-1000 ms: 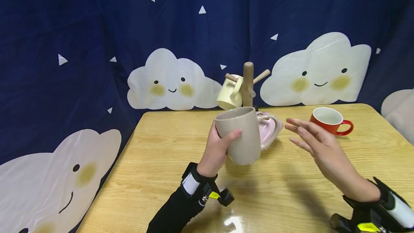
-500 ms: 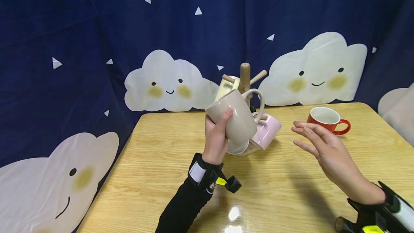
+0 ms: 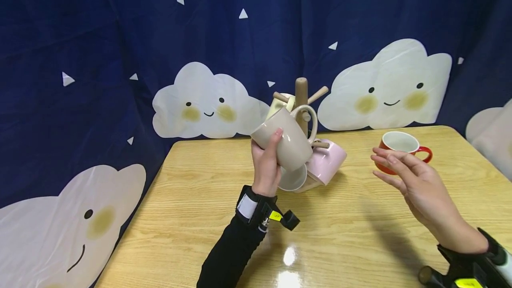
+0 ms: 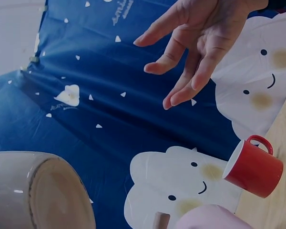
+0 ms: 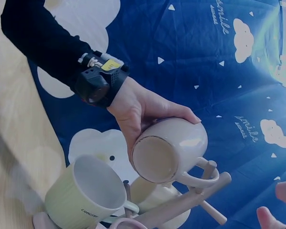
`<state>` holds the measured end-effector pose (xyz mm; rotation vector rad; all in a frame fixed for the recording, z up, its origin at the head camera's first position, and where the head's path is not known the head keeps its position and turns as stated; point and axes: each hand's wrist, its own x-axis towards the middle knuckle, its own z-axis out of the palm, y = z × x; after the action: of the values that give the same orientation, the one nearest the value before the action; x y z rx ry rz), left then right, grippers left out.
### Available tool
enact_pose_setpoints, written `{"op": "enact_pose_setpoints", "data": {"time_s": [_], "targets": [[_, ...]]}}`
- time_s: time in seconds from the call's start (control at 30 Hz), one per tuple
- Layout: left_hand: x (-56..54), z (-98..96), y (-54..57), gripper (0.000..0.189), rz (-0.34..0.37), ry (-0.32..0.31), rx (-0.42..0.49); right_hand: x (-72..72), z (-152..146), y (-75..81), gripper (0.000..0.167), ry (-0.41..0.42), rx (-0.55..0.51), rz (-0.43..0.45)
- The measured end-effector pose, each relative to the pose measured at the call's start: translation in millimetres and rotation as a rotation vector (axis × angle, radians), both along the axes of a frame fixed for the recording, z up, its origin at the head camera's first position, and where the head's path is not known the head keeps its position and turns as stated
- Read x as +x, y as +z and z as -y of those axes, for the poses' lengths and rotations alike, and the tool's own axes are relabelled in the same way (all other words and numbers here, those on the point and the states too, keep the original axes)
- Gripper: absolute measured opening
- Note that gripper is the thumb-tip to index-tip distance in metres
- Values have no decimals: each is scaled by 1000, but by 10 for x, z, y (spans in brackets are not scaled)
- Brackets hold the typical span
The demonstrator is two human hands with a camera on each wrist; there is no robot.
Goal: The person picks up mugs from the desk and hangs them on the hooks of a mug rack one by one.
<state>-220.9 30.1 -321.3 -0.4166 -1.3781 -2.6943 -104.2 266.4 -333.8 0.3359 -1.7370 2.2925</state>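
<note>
My left hand grips a beige mug by its body, thumb along the side, before a wooden mug tree. The mug is tilted, its handle at a front peg; in the right wrist view the handle overlaps the peg, and I cannot tell whether the peg passes through. On the tree hang a pink mug, a pale yellow mug, partly hidden, and low down a pale green mug. My right hand hovers with fingers extended, holding nothing, in front of a red mug.
The red mug stands upright on the wooden table, right of the tree. Another wooden peg sticks out to the upper right with no mug on it. A dark blue curtain with clouds hangs behind the table.
My left hand has raised and tilted the beige mug, bringing its handle up to the tree's front peg. My right hand has shifted slightly right and stays off the table.
</note>
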Motion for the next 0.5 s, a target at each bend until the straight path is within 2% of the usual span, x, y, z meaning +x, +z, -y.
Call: {"op": "enact_pose_setpoints", "data": {"time_s": [0.23,0.5], "targets": [[-56,-49,-22,62,32,56,4,-10,-40,-19,26,4,-35,18],[-119,-106,-28,65,23,143,-3,-35,-54,-69,25,2,-94,7]]}}
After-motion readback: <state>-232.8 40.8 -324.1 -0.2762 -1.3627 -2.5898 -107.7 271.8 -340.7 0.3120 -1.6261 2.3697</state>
